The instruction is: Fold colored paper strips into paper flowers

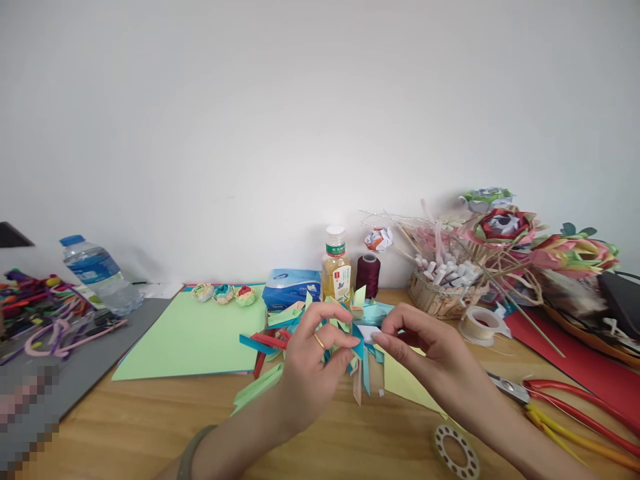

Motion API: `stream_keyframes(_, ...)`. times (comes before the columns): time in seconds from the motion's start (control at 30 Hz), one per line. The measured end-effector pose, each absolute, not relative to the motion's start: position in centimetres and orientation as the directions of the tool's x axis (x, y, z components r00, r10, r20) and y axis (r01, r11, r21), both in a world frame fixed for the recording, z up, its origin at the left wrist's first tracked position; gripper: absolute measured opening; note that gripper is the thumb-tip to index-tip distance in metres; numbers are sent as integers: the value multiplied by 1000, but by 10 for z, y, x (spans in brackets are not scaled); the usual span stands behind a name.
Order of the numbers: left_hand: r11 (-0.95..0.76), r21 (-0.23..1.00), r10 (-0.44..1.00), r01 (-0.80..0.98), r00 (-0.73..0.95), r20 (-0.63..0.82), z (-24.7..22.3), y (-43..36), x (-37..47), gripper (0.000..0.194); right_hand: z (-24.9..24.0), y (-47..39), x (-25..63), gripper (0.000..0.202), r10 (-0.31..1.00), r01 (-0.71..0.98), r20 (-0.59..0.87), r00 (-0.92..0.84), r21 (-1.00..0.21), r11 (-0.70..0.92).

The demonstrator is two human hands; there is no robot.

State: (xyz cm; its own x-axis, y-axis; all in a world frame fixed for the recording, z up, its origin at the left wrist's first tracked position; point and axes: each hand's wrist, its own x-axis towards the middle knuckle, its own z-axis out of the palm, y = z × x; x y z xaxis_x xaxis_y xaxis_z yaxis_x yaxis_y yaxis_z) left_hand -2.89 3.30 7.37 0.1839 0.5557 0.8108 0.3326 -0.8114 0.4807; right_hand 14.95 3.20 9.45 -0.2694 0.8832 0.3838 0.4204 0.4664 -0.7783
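My left hand point(320, 360), with a ring on one finger, pinches a small folded blue paper piece point(358, 341) between thumb and fingers. From the right, my right hand point(425, 340) grips the edge of a small white paper piece point(370, 333) that meets the blue one. Just behind and below both hands lies a pile of folded paper strips point(366, 373) in blue, green, red and peach. A yellow paper sheet point(410, 380) lies partly under my right hand.
Green paper point(190, 340) bears small paper flowers point(223, 293). Behind stand a tissue pack point(291, 289), a tea bottle point(337, 270) and a thread spool point(367, 277). At right are a basket point(445, 297), tape rolls point(456, 452) and red-handled pliers point(575, 400); a water bottle point(103, 273) leans left.
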Motion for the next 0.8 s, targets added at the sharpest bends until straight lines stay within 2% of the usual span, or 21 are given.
stream_keyframes(0.8, -792, 589, 610, 160, 168, 774, 70, 34, -26, 14, 97, 29, 151, 28, 874, 394, 413, -255, -781, 484)
